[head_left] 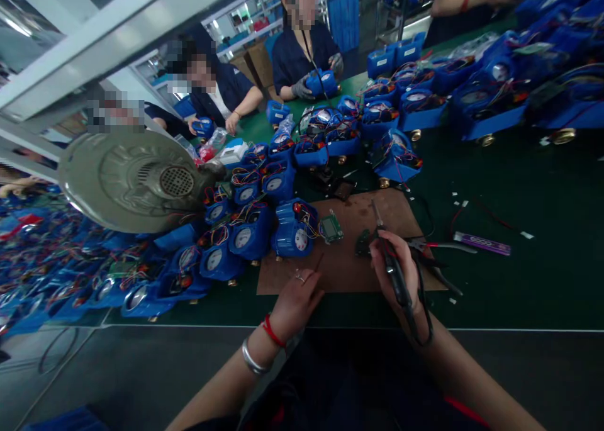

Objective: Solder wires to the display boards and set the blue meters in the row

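Observation:
My right hand (pixel 399 267) is closed around the black handle of a soldering iron (pixel 389 261), its metal tip pointing up and away over a brown board (pixel 340 277). My left hand (pixel 295 296) rests low on the board's left part, fingers pinched on a thin dark-red wire (pixel 319 263). Just beyond it stands a blue water meter (pixel 295 229), its round dial facing me. Coloured wires run from the meter to a small green circuit board with a display (pixel 331 227). A small dark part (pixel 363 242) lies left of the iron.
Red-handled pliers (pixel 446 246) and a purple packet (pixel 482 243) lie at right. Several blue meters (pixel 217 264) crowd the left and back of the green table (pixel 533 286). A large grey-green lamp-like hood (pixel 127 179) hangs at left. Co-workers (pixel 302 53) sit opposite.

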Tool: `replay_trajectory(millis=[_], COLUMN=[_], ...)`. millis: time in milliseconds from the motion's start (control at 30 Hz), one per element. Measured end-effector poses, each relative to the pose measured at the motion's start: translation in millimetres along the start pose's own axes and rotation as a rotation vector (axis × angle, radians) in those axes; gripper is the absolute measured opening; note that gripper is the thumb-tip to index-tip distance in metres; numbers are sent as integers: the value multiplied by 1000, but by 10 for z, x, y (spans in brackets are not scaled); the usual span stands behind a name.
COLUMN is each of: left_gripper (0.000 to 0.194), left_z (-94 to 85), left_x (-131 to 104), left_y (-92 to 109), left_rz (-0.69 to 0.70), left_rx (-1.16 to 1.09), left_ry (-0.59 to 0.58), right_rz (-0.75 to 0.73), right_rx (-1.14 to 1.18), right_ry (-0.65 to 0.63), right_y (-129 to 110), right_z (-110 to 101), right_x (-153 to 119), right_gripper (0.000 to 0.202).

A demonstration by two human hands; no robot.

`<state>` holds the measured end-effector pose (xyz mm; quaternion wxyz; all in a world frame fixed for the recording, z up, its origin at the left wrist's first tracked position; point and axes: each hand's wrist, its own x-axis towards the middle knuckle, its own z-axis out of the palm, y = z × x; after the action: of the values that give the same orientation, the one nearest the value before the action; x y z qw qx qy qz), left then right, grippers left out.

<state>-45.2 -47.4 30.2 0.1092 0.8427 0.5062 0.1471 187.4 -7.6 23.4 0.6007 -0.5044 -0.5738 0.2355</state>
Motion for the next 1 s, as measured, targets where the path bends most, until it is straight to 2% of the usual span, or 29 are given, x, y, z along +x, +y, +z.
replay_trajectory(millis=[67,133,267,400,500,567,633,733,833,900,1000], left_gripper=[30,17,18,11,13,15,13,9,10,11,10], left_z=[102,148,108,1,-42,-58,-77,-118,-155,-172,-193], left_x=[-24,14,130,208,271,321,361,376,348,334,341], left_y=[26,53,104,175,224,237,233,216,214,217,205], left_rz=[-42,-81,-151,-218,-331,-366,-355,-271,-215,-221,-256], left_rx=[3,-8,-167,-574,-998,-1189,-1172,-938,-956,-1060,-1108], left_ry=[16,26,106,188,152,142,211,335,286,237,243], right_rz=[16,23,2,-48,-107,-157,-192,-224,-264,-281,-293], right_rx=[-10,-19,-38,-29,-33,-43,-31,12,44,35,11], right_ry=[1,-7,-20,-54,-120,-184,-250,-310,-314,-296,-281], right_y=[21,32,23,18,5,-35,-104,-216,-266,-251,-197], right_z=[16,24,27,54,107,156,214,312,412,468,519], right_x=[-13,-25,-39,-62,-70,-54,-21,45,96,112,118], right_gripper=[33,34,34,33,34,35,37,39,42,42,41])
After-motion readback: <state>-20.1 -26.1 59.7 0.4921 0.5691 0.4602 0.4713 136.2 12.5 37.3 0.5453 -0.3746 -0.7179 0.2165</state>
